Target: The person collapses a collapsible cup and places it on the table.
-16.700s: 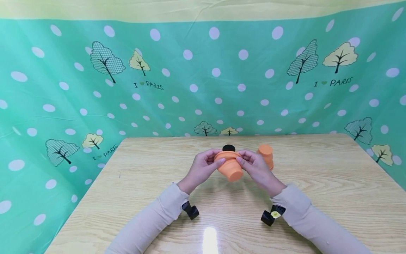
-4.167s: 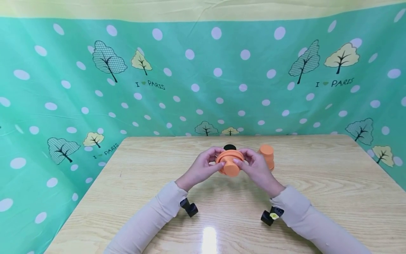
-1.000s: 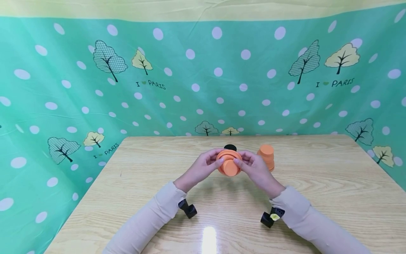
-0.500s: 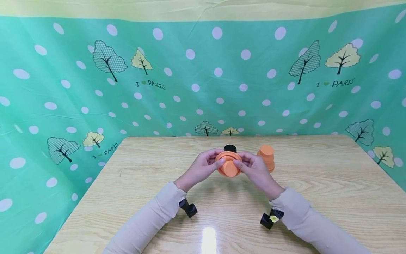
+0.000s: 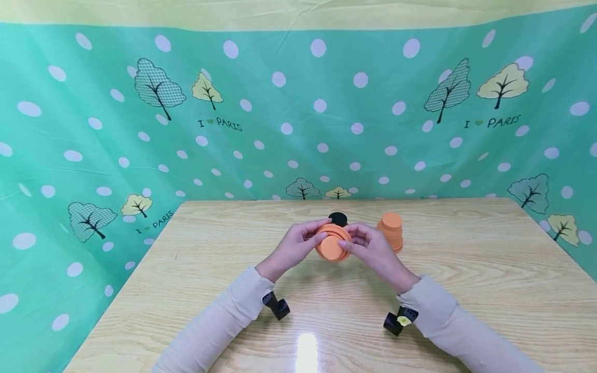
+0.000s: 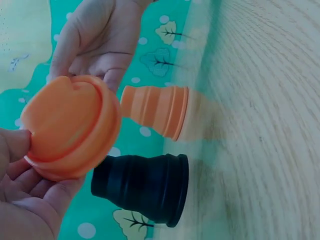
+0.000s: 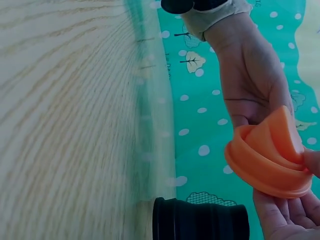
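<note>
Left hand (image 5: pixel 298 247): fingers grasping the left edge of a round, tiered, orange, rubbery-looking cup (image 5: pixel 331 248), thumb on its front. If this thumb outpushes the other, the wall would likely buckle on one side.
Orange cup in hands: between both hands, clear of the pale wood-grain tabletop (image 5: pixel 214 290); narrow base faces the person. Base sits askew to the rim, tiers partly folded. Lopsided fold is the main worry; cause, uneven pressure. Springy wall might also pop back if the thumbs ease off.
Black cup: tapered, ridged, black cup (image 5: pixel 338 218), rim down on the tabletop, just behind the held one. Could be toppled if a hard push slips rearward.
Right hand (image 5: pixel 373 251): fingers grasping the right edge of the held cup, thumb near its base. Grip looks light; a smooth rim could twist loose.
Second orange cup: tapered, stepped, orange cup (image 5: pixel 392 228), rim down, near the right hand's knuckles. An outward swing of that hand might knock it over.
</note>
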`<state>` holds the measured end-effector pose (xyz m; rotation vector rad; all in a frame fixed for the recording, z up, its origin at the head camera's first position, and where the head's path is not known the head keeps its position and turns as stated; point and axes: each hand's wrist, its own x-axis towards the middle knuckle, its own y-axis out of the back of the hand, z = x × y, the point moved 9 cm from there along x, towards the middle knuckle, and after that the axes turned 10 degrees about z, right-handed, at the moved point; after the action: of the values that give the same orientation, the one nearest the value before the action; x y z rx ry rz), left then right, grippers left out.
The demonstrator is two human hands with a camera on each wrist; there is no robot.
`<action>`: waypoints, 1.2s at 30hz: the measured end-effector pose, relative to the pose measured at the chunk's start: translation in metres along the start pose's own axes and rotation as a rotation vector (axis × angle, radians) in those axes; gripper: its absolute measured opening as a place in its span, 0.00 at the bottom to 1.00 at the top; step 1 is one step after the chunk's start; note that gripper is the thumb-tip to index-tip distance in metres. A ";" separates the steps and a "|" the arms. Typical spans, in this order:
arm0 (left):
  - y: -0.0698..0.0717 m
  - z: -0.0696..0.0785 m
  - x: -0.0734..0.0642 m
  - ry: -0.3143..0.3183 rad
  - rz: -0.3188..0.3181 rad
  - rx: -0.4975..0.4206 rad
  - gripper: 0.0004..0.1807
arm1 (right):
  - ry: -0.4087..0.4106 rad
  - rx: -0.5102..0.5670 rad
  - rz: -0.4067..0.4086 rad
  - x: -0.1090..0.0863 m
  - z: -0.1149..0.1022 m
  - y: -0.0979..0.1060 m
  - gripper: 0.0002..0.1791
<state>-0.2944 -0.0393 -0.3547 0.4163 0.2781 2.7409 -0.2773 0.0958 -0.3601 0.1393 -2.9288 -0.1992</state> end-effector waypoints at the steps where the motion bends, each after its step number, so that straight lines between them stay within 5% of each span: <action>1: 0.000 0.000 0.000 0.002 -0.002 0.008 0.24 | -0.001 -0.019 -0.010 0.000 0.000 -0.001 0.19; 8: -0.004 0.003 -0.001 0.017 -0.029 0.107 0.22 | -0.019 -0.109 -0.088 0.000 0.001 -0.008 0.19; 14: -0.008 0.008 -0.002 0.010 -0.058 0.140 0.22 | -0.016 -0.154 -0.078 0.000 -0.002 -0.009 0.18; 29: -0.005 0.008 -0.003 0.022 -0.037 0.085 0.22 | 0.027 -0.175 -0.060 0.000 -0.004 -0.009 0.15; 36: 0.002 0.010 -0.004 0.062 0.016 0.004 0.21 | 0.009 -0.093 0.003 0.002 -0.004 -0.003 0.15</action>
<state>-0.2879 -0.0411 -0.3462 0.3368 0.2979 2.7725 -0.2783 0.0917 -0.3561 0.1207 -2.9045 -0.3324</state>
